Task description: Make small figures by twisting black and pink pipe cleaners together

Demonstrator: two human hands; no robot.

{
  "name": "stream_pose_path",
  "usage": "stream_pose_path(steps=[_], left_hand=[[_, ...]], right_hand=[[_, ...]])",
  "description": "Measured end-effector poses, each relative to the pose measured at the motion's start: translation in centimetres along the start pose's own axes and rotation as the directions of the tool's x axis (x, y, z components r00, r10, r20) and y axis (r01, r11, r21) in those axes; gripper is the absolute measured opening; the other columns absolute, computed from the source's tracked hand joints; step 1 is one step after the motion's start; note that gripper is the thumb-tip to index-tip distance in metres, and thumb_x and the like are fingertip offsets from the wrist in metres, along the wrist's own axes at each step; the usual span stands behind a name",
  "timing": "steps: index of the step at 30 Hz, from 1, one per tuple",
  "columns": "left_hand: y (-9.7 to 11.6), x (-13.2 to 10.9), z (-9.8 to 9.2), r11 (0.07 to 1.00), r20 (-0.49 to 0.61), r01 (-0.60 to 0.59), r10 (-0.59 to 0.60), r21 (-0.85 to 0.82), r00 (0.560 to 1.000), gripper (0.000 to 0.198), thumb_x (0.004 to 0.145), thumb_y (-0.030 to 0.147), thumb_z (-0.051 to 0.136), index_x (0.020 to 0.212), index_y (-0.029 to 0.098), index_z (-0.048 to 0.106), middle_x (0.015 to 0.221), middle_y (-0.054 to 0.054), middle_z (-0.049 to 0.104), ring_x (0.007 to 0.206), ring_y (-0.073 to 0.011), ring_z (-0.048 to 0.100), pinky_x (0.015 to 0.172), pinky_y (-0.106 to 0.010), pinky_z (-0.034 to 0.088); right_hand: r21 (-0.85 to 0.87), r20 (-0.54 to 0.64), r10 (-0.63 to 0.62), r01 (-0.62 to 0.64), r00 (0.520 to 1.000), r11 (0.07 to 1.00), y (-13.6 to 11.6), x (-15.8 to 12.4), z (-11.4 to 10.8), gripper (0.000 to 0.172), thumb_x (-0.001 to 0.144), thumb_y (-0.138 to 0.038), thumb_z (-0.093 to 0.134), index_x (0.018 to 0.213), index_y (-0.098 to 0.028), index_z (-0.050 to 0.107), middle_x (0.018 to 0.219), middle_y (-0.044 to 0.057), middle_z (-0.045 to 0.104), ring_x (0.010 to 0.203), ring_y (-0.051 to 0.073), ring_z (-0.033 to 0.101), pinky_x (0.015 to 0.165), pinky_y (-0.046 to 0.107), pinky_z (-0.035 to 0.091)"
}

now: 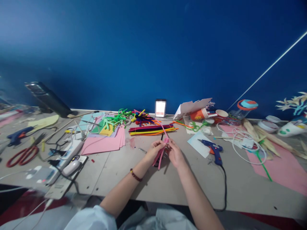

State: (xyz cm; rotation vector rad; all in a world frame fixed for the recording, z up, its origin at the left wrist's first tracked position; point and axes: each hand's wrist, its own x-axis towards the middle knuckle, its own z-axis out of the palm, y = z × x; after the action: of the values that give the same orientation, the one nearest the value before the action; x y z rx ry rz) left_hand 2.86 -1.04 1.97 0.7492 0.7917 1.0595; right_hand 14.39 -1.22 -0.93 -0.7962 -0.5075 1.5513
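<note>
Both hands meet above the middle of the table around pink pipe cleaners (166, 140), which are curled into a small coil at the top. One pink strand rises up and left from the coil, and loose ends hang below between the hands. My left hand (155, 150) pinches the pipe cleaners from the left side. From the right, my right hand (175, 153) has its fingers closed on the same coil. Just beyond the hands lies a bundle of coloured pipe cleaners (151, 129). Dark scissors seem to lie under the hands, mostly hidden.
A blue glue gun (216, 150) lies to the right, its cord running to the front edge. Pink paper (102, 143), a power strip (69, 153) and red-handled scissors (24, 155) are on the left. A phone (160, 108) stands against the blue wall. Paper cups (199, 114) lie back right.
</note>
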Motion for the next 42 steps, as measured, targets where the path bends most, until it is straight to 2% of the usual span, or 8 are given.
stream_pose_path(steps=[6, 10, 14, 21, 26, 28, 39, 42], left_hand=[[-1.1, 0.9, -0.7, 0.999, -0.040, -0.048, 0.047, -0.019, 0.998, 0.025, 0.059, 0.032, 0.078, 0.068, 0.013, 0.064, 0.066, -0.002, 0.067, 0.055, -0.0111, 0.059, 0.055, -0.021, 0.045], [-1.1, 1.1, -0.8, 0.998, -0.053, -0.024, 0.021, -0.057, 0.998, 0.027, 0.056, 0.032, 0.080, 0.069, 0.013, 0.065, 0.062, 0.000, 0.064, 0.050, -0.0078, 0.054, 0.052, -0.020, 0.043], [-0.9, 1.1, -0.9, 0.999, -0.049, -0.018, 0.016, -0.038, 0.999, 0.027, 0.056, 0.032, 0.080, 0.066, 0.013, 0.064, 0.055, 0.003, 0.058, 0.045, -0.0056, 0.051, 0.049, -0.018, 0.042], [-1.0, 1.4, -1.2, 0.998, -0.024, -0.054, 0.054, 0.018, 0.998, 0.032, 0.062, 0.039, 0.076, 0.075, 0.014, 0.061, 0.051, 0.003, 0.057, 0.041, -0.0090, 0.051, 0.043, -0.022, 0.044], [-0.6, 1.4, -1.2, 0.987, -0.100, -0.155, 0.158, 0.040, 0.982, 0.029, 0.058, 0.031, 0.080, 0.073, 0.014, 0.061, 0.064, 0.002, 0.059, 0.048, -0.0043, 0.049, 0.047, -0.016, 0.040], [-0.3, 1.4, -1.2, 0.984, -0.101, -0.173, 0.177, 0.048, 0.979, 0.025, 0.060, 0.029, 0.079, 0.074, 0.014, 0.064, 0.061, 0.003, 0.057, 0.048, -0.0035, 0.046, 0.047, -0.015, 0.038], [0.2, 1.3, -1.3, 0.997, -0.036, -0.061, 0.059, -0.053, 0.998, 0.028, 0.062, 0.036, 0.077, 0.071, 0.013, 0.065, 0.053, 0.004, 0.052, 0.044, -0.0035, 0.043, 0.044, -0.016, 0.034], [0.1, 1.3, -1.3, 0.997, -0.016, -0.032, 0.031, -0.077, 0.999, 0.029, 0.061, 0.036, 0.078, 0.071, 0.012, 0.064, 0.053, 0.004, 0.051, 0.045, -0.0037, 0.043, 0.045, -0.016, 0.034]], right_hand=[[-0.052, -0.049, -0.067, 0.064, 0.997, 0.997, -0.1, -0.1, 0.2, 0.019, 0.065, -0.030, 0.069, 0.079, -0.022, 0.058, 0.069, -0.002, 0.061, 0.060, 0.013, 0.053, 0.052, 0.023, 0.039], [-0.089, 0.009, -0.062, 0.063, 0.998, 0.994, 0.1, -0.5, 0.4, 0.014, 0.068, -0.031, 0.067, 0.076, -0.021, 0.061, 0.068, -0.002, 0.061, 0.059, 0.013, 0.054, 0.053, 0.023, 0.041], [-0.122, 0.069, -0.040, 0.049, 0.997, 0.991, -0.1, -0.7, 0.7, 0.017, 0.072, -0.036, 0.067, 0.077, -0.021, 0.061, 0.067, -0.003, 0.061, 0.057, 0.012, 0.055, 0.056, 0.024, 0.045], [-0.261, 0.037, -0.061, 0.069, 0.997, 0.963, 0.0, -0.8, 1.0, 0.034, 0.065, -0.040, 0.076, 0.087, -0.020, 0.060, 0.060, -0.005, 0.058, 0.047, 0.008, 0.051, 0.042, 0.018, 0.041], [-0.267, 0.006, -0.029, 0.030, 1.000, 0.963, 0.2, -0.7, 0.9, 0.035, 0.064, -0.043, 0.075, 0.085, -0.020, 0.059, 0.051, -0.006, 0.056, 0.036, 0.007, 0.045, 0.033, 0.018, 0.036], [-0.277, 0.001, -0.011, 0.011, 1.000, 0.961, 0.2, -0.7, 0.8, 0.035, 0.064, -0.044, 0.074, 0.084, -0.020, 0.058, 0.047, -0.007, 0.054, 0.032, 0.007, 0.043, 0.032, 0.018, 0.034], [-0.363, 0.057, -0.020, 0.040, 0.998, 0.931, 0.1, -1.0, 0.8, 0.035, 0.068, -0.049, 0.068, 0.082, -0.019, 0.056, 0.043, -0.007, 0.055, 0.030, 0.008, 0.044, 0.032, 0.017, 0.033], [-0.370, 0.066, -0.005, 0.029, 0.998, 0.928, 0.1, -0.8, 0.6, 0.034, 0.069, -0.050, 0.068, 0.076, -0.019, 0.056, 0.043, -0.006, 0.056, 0.030, 0.008, 0.045, 0.033, 0.017, 0.033]])
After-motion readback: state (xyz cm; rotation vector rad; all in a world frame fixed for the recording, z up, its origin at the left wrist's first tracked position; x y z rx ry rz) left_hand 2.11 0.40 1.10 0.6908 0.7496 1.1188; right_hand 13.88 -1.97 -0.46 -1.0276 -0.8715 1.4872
